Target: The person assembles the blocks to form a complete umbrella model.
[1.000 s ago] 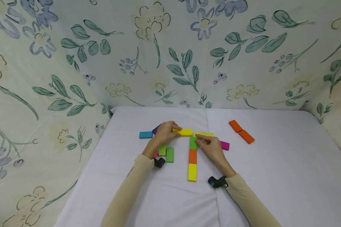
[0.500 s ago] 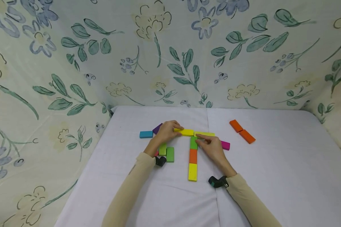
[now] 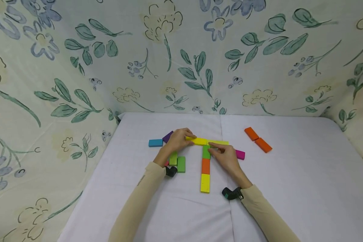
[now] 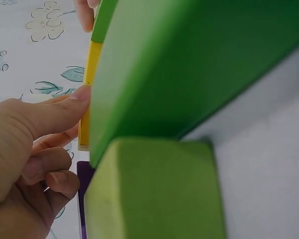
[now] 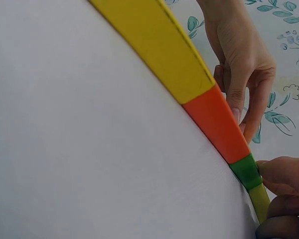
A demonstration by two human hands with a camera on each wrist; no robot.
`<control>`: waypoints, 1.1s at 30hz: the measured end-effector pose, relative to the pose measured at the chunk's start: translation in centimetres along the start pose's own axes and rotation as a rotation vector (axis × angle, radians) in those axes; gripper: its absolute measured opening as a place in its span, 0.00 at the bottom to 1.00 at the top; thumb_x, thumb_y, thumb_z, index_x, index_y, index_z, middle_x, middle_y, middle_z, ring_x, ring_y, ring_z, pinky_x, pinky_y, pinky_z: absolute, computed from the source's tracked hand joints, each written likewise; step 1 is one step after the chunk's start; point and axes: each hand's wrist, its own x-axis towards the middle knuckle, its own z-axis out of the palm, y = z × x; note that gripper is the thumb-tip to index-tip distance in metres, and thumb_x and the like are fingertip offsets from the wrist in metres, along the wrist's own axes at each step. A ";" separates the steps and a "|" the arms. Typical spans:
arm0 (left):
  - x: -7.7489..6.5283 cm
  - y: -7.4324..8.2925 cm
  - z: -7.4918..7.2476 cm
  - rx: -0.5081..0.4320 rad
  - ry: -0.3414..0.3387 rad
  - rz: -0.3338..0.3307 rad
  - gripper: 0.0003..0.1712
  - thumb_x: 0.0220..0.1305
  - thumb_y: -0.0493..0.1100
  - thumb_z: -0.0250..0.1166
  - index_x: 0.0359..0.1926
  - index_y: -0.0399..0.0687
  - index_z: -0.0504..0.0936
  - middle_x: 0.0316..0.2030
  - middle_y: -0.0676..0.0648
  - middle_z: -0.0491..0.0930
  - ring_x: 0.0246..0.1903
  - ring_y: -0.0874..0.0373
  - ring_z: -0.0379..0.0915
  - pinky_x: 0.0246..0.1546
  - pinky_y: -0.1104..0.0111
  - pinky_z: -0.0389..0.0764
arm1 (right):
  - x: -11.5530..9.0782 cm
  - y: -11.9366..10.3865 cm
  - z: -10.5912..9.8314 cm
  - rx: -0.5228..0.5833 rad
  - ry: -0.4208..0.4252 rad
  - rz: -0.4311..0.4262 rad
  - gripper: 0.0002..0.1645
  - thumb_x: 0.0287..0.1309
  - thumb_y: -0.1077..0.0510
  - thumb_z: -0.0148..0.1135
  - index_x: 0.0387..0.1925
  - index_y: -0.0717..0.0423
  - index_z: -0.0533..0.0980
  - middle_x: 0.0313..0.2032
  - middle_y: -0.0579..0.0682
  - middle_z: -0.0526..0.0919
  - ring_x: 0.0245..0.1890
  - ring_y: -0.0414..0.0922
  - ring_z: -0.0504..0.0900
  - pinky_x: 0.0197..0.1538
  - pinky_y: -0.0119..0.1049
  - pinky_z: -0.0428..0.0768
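Note:
In the head view my left hand (image 3: 179, 140) pinches the left end of a yellow block (image 3: 199, 141). The left wrist view shows its thumb on that block (image 4: 88, 117), other fingers curled. My right hand (image 3: 225, 156) touches a green block (image 3: 206, 152) with its thumb. Its index finger lies along a yellow-green block (image 3: 219, 142), which continues the yellow one to the right. Below the green block, an orange block (image 3: 205, 166) and another yellow block (image 3: 205, 183) form a straight column. The right wrist view shows the right thumb (image 5: 284, 171) against the green block's edge.
Left of the column lie two light green blocks (image 3: 181, 164), with a pinkish red one partly hidden. Blue (image 3: 155, 143) and purple (image 3: 167, 136) blocks sit beyond the left hand. A magenta block (image 3: 240, 155) and two orange blocks (image 3: 263, 145) lie to the right on white cloth.
My left hand has slid the yellow block slightly right, closing the small gap to the yellow-green block. My right hand has stayed in place.

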 end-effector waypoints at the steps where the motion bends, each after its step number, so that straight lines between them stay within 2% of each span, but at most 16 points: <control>1: 0.0 0.0 0.0 -0.003 0.000 0.001 0.17 0.65 0.41 0.74 0.54 0.52 0.90 0.53 0.49 0.85 0.54 0.52 0.78 0.63 0.58 0.78 | 0.0 0.0 0.0 0.000 0.000 0.000 0.20 0.66 0.51 0.70 0.58 0.47 0.85 0.21 0.47 0.65 0.22 0.44 0.65 0.25 0.29 0.59; 15: -0.2 0.0 0.0 -0.019 0.005 -0.008 0.17 0.65 0.41 0.74 0.55 0.53 0.89 0.53 0.50 0.85 0.55 0.52 0.78 0.63 0.57 0.78 | 0.2 0.0 -0.1 -0.010 0.002 -0.020 0.21 0.66 0.51 0.70 0.59 0.47 0.85 0.20 0.46 0.64 0.21 0.43 0.64 0.25 0.29 0.59; 23: -0.7 0.5 0.8 -0.025 0.034 0.002 0.24 0.65 0.47 0.74 0.62 0.57 0.85 0.58 0.50 0.80 0.57 0.52 0.75 0.65 0.57 0.77 | 0.1 0.0 0.0 -0.009 -0.004 -0.018 0.21 0.67 0.51 0.69 0.59 0.48 0.84 0.20 0.47 0.63 0.21 0.44 0.64 0.25 0.29 0.58; 25: -0.9 0.9 1.0 -0.021 0.039 0.015 0.25 0.64 0.50 0.74 0.62 0.58 0.85 0.57 0.51 0.79 0.55 0.53 0.75 0.62 0.59 0.78 | 0.1 -0.1 0.0 -0.013 -0.006 -0.013 0.21 0.67 0.50 0.69 0.60 0.48 0.84 0.20 0.47 0.63 0.21 0.44 0.64 0.25 0.30 0.58; 28: -1.2 1.7 1.3 -0.020 0.027 0.031 0.28 0.62 0.53 0.76 0.63 0.59 0.84 0.54 0.51 0.77 0.49 0.55 0.73 0.53 0.65 0.79 | 0.1 -0.1 0.0 -0.014 -0.010 -0.003 0.21 0.67 0.50 0.69 0.60 0.47 0.84 0.20 0.47 0.63 0.22 0.45 0.64 0.25 0.30 0.58; 33: -1.4 2.7 1.7 0.005 -0.015 0.017 0.31 0.58 0.56 0.78 0.63 0.60 0.84 0.45 0.53 0.75 0.40 0.58 0.68 0.38 0.71 0.69 | 0.1 0.0 0.0 -0.015 -0.009 -0.008 0.21 0.67 0.51 0.69 0.60 0.48 0.84 0.20 0.47 0.63 0.22 0.44 0.63 0.25 0.29 0.57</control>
